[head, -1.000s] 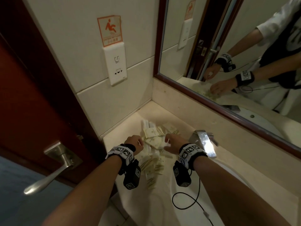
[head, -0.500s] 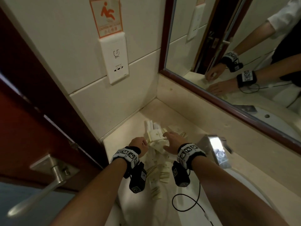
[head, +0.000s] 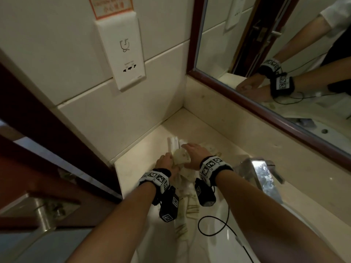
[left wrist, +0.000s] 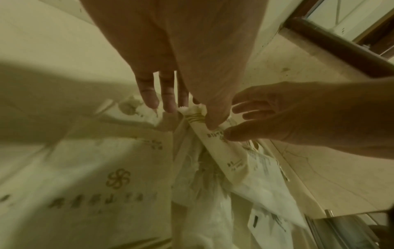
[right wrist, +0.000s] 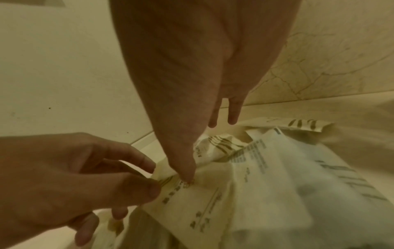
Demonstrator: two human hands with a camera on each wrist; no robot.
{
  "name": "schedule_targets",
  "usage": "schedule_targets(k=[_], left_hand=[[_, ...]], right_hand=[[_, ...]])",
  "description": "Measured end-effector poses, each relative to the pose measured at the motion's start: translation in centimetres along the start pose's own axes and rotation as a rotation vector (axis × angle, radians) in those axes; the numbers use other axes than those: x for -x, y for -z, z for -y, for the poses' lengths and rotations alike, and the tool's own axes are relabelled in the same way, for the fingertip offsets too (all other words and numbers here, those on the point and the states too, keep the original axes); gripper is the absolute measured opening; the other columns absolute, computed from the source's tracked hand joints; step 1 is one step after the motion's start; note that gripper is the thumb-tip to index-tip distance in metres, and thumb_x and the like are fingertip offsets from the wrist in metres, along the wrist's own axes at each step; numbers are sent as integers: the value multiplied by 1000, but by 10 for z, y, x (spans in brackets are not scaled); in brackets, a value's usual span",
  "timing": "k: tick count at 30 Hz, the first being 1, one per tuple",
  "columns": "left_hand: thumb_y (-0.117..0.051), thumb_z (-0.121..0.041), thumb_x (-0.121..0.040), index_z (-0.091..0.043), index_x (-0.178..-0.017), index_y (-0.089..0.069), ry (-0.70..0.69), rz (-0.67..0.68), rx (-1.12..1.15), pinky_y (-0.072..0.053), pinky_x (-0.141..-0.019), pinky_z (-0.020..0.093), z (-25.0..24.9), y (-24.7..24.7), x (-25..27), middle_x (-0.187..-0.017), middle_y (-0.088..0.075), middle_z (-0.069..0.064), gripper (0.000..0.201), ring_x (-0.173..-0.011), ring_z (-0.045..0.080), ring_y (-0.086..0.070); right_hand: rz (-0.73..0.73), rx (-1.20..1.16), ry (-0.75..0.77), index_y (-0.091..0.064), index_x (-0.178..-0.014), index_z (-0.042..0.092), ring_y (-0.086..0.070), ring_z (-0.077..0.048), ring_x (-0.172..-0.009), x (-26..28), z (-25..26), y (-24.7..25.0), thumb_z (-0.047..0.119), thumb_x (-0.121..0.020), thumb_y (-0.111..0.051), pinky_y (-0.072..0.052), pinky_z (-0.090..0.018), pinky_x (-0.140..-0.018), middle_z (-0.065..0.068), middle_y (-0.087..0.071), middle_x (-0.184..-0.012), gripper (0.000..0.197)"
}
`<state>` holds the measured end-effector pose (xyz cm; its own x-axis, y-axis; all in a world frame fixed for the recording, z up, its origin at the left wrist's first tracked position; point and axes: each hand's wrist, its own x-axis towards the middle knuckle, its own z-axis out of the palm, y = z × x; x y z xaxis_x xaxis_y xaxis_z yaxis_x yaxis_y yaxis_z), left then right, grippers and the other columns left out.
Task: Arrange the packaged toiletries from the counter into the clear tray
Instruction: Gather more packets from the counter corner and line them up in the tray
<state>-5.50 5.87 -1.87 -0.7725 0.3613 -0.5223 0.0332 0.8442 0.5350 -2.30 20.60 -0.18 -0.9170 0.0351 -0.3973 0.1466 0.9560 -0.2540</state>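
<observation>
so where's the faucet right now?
Head view: the chrome faucet stands on the counter below the mirror, just right of the right hand.

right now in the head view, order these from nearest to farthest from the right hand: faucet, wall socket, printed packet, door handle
1. printed packet, touching the right hand, between both hands
2. faucet, on its right
3. door handle, lower left
4. wall socket, up on the wall
</observation>
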Motion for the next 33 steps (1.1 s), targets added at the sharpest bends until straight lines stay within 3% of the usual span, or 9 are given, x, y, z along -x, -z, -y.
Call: schedule_targets(k=[7, 10, 13, 15, 18, 20, 22, 28, 33], left_hand=[[-59, -21, -86, -8, -120, -43, -12, -39, 17, -50, -84, 38, -1, -6, -6, -118, -60, 18, 41, -105, 36, -59], [-57, -20, -89, -8, -127, -44, 19, -36, 33, -48, -85, 35, -2, -1, -4, -124, -59, 17, 42, -111, 35, -58], [-56, -23, -90, -6, -119, -53, 23, -28, 55, -48, -81, 32, -6, 8, 2, -119, -62, 15, 34, -107, 34, -60], [-56, -26, -90, -4, -108, -59, 1, -28, 45, -45, -72, 29, -8, 16, 9, -110, -65, 15, 28, -99, 32, -63], [-56, -28, -90, -9, -91, -58, -21, -53, 66, -42, -66, 26, -10, 30, 18, -92, -63, 10, 19, -82, 25, -60], [-54, -24, -92, -10, -87, -51, -32, -75, 32, -39, -67, 25, -12, 39, 22, -91, -59, 10, 15, -82, 22, -55], [-52, -23, -93, -9, -87, -49, -57, -106, 1, -38, -68, 26, -17, 46, 29, -99, -63, 16, 16, -91, 29, -60], [-52, -26, -94, 2, -115, -54, -120, -130, -53, -46, -81, 35, -40, 55, 53, -117, -60, 21, 35, -106, 36, -58], [-51, -27, -94, 0, -128, -48, -202, -104, -97, -44, -93, 39, -79, 42, 83, -129, -55, 21, 43, -116, 37, -53]], right_hand=[[10, 0, -28, -41, -139, 19, -48, -30, -121, -7, -1, -4, 53, -79, -66, -38, -44, -104, -8, -50, -131, 73], [-4, 58, -42, -47, -132, 17, -51, -31, -117, -7, 4, -4, 36, -91, -52, -38, -45, -102, -10, -54, -125, 45], [-52, 86, -37, -57, -113, 13, -59, -31, -103, -4, 9, 1, 13, -95, -39, -43, -40, -86, -11, -61, -111, 25], [-98, 59, -41, -57, -108, 11, -61, -32, -94, 2, 10, 8, 9, -96, -37, -44, -37, -75, -12, -63, -106, 24], [-150, -50, -93, -54, -112, 11, -62, -32, -90, 13, 10, 21, 8, -98, -35, -48, -38, -73, -12, -63, -104, 24], [-190, -91, -109, -53, -110, 12, -62, -32, -88, 21, 10, 30, 10, -98, -36, -51, -40, -74, -13, -63, -103, 21], [-230, -94, -113, -53, -109, 13, -62, -33, -88, 32, 8, 38, 11, -97, -37, -53, -43, -76, -14, -63, -105, 20], [-301, -98, -140, -55, -115, 11, -59, -33, -96, 73, -2, 57, 12, -100, -37, -41, -33, -71, -15, -61, -111, 23], [-372, -123, -220, -48, -120, 13, -61, -36, -95, 140, -22, 71, 18, -100, -35, -45, -37, -72, -18, -61, -111, 25]])
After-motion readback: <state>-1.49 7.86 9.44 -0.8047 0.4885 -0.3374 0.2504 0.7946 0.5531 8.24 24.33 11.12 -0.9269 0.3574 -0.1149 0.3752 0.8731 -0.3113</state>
